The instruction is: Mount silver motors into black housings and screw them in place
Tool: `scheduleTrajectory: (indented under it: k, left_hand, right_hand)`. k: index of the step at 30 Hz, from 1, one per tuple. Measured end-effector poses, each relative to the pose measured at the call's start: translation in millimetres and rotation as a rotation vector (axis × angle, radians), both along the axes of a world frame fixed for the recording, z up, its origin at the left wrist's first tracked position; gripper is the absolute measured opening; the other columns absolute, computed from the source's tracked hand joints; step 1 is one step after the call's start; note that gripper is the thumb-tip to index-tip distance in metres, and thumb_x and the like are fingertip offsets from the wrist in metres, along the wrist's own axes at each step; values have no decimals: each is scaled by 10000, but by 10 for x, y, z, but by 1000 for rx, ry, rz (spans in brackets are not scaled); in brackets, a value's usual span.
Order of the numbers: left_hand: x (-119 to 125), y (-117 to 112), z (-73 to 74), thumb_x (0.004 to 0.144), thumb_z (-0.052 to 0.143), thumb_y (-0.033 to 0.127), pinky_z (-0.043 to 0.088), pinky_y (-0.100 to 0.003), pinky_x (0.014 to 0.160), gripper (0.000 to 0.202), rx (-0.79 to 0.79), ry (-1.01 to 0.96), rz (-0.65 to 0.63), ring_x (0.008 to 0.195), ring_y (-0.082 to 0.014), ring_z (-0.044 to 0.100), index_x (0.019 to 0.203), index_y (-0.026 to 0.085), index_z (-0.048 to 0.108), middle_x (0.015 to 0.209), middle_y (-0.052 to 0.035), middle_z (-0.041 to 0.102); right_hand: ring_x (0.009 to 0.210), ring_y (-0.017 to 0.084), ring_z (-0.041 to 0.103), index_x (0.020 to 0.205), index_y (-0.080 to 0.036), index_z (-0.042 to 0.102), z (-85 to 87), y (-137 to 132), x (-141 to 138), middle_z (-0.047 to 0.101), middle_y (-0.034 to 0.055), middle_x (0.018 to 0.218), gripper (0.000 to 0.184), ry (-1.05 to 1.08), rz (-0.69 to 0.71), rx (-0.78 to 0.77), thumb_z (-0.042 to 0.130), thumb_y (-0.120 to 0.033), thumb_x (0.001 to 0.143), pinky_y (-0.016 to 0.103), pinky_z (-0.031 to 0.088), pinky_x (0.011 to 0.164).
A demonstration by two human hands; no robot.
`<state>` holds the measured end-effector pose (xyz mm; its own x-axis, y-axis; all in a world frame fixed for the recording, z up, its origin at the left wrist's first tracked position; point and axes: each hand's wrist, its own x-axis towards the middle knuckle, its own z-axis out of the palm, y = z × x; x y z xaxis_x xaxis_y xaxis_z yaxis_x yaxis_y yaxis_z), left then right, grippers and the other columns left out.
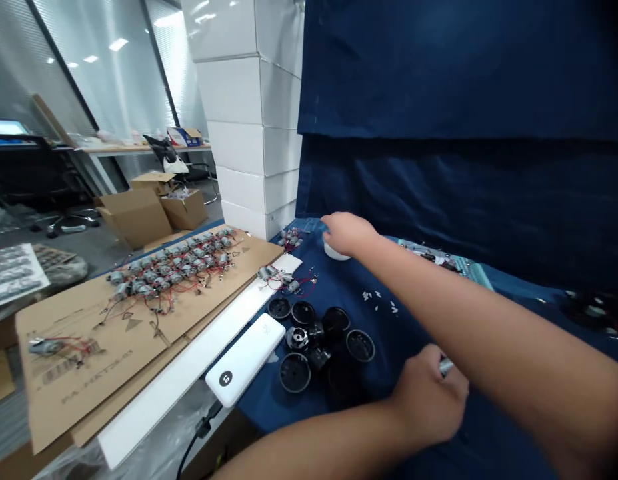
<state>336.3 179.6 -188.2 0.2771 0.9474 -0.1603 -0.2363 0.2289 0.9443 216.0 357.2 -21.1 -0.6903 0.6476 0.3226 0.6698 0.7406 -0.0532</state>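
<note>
The silvery part sits in the person's left hand, low and near the body, above the blue cloth. The fingers are curled tight around it, and only a short end shows, so I can't tell exactly what it is. Just to the left lies a cluster of black round parts, some like shallow cups, others bulkier. They lie as separate pieces; I'd judge that these are not yet put together.

Beside them a white power bank rests at a slant, partly over a long white strip. A few loose motors with red leads lie at the strip's far end. Past the strip, on a cardboard sheet, many more wired motors lie in close rows; by the look of it, their leads are done, and one lies apart at the near edge.

Farther in, small white bits are scattered on the cloth. The right hand stretches across to a white dish, fingers bent downward over it; whether they pinch anything, I can't tell. Behind stand stacked white boxes and a dark blue curtain.
</note>
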Motion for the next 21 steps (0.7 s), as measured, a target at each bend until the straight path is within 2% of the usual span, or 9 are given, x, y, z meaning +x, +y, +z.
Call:
scheduleTrajectory:
  k: [3, 5, 7, 10, 14, 17, 18, 19, 21]
  left_hand:
    - [14, -10, 13, 931, 650, 413, 447, -348, 676, 229, 3, 117, 66, 700, -199, 565, 1065, 228, 677, 856, -62, 690]
    - [15, -10, 23, 954, 586, 380, 445, -350, 676, 210, 8, 150, 62, 695, -198, 570, 1067, 220, 662, 851, -66, 702]
    - [1, -6, 33, 961, 550, 350, 454, -348, 683, 229, 21, 167, 46, 698, -198, 574, 1124, 213, 635, 850, -64, 710]
    - [-42, -11, 58, 964, 560, 335, 467, -333, 698, 284, 76, 198, 17, 710, -186, 587, 1217, 209, 590, 906, -56, 726]
    - [-70, -67, 92, 965, 620, 343, 456, -305, 657, 307, 178, 227, -67, 665, -148, 587, 1241, 210, 594, 1009, -61, 742]
    - [-60, -101, 92, 972, 637, 354, 494, -295, 665, 299, 249, 208, -169, 665, -123, 611, 1228, 205, 600, 1126, -73, 742]
    - [-58, -101, 91, 980, 636, 360, 514, -299, 694, 294, 266, 202, -193, 690, -121, 626, 1225, 201, 604, 1155, -75, 732]
    - [-58, -95, 91, 986, 635, 360, 523, -302, 719, 287, 280, 202, -207, 716, -122, 635, 1220, 197, 605, 1153, -73, 723]
    - [-65, -73, 104, 980, 654, 333, 531, -305, 771, 292, 299, 212, -214, 776, -124, 637, 1232, 199, 597, 1178, -67, 707]
  right_hand:
    - [998, 325, 729, 1085, -207, 804, 29, -222, 306, 789, 152, 1115, 204, -41, 26, 0, 633, -261, 989, 397, 511, 827]
    - [952, 310, 730, 1036, -229, 803, 28, -475, 723, 795, 124, 1062, 185, -56, 33, 0, 636, -294, 994, 392, 509, 795]
    - [971, 307, 740, 1116, -260, 791, -47, -757, 1260, 801, 94, 1117, 224, -43, 20, 5, 620, -362, 1014, 400, 530, 785]
    - [950, 285, 772, 1152, -286, 776, -367, -1172, 2145, 808, 64, 1122, 257, 149, -19, -1, 586, -416, 1038, 416, 590, 786]
    - [1070, 312, 755, 1249, -298, 755, -1040, -1612, 3039, 772, 96, 1210, 304, 421, -147, -26, 716, -405, 967, 476, 626, 897]
    - [1176, 332, 707, 1336, -270, 672, -1446, -1776, 3278, 691, 151, 1357, 492, 848, -379, -320, 801, -469, 905, 525, 620, 949]
    - [1227, 349, 683, 1378, -267, 618, -1526, -1795, 3295, 657, 174, 1416, 615, 1041, -379, -480, 857, -478, 852, 551, 609, 976]
    - [1274, 352, 670, 1427, -275, 560, -1575, -1801, 3296, 624, 186, 1473, 701, 1105, -357, -548, 853, -530, 844, 548, 613, 984]
    - [1352, 342, 647, 1420, -289, 542, -1590, -1802, 3286, 594, 177, 1532, 719, 1183, -325, -627, 850, -574, 837, 522, 602, 1043]
